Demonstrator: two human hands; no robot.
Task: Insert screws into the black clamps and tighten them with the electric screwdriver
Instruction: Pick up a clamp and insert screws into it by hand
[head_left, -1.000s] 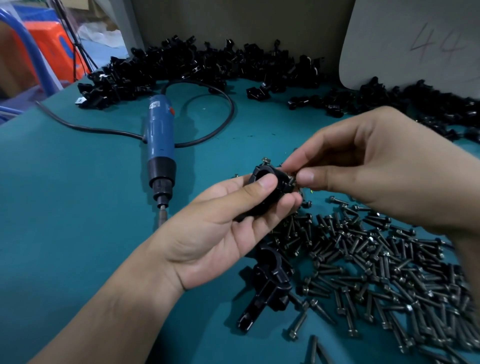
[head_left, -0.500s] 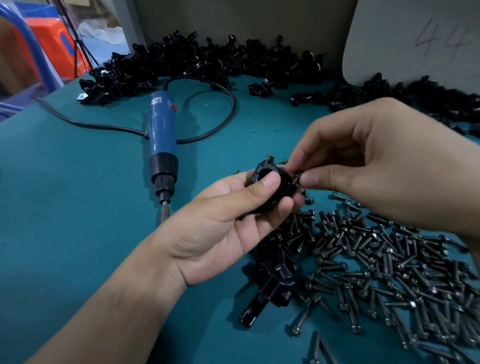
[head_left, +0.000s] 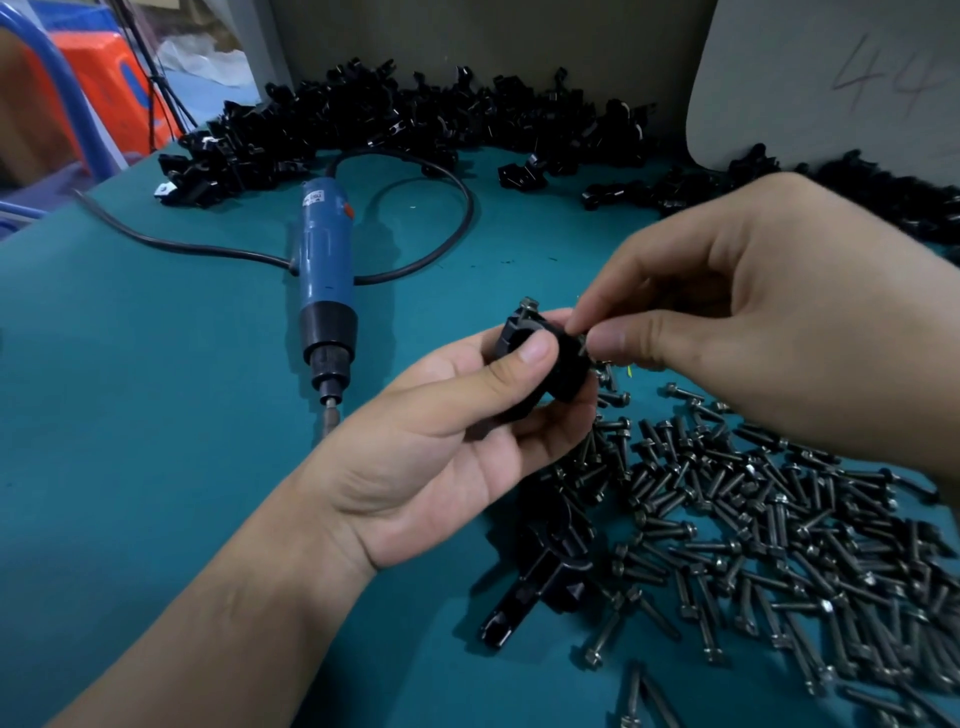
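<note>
One small black plastic clamp (head_left: 550, 364), judged rigid and light, was held above the teal counter (head_left: 156, 415), gripped round its body by the left hand (head_left: 441, 467), while the fingers of the right hand (head_left: 753, 322) pinched a dark metal screw (head_left: 583, 342), probably slippery, at its side.

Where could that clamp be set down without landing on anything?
Bare teal mat lies left of the electric screwdriver, and inside its cable loop. Crowded: loose screws right of the left hand, clamp heap along the back edge.
</note>
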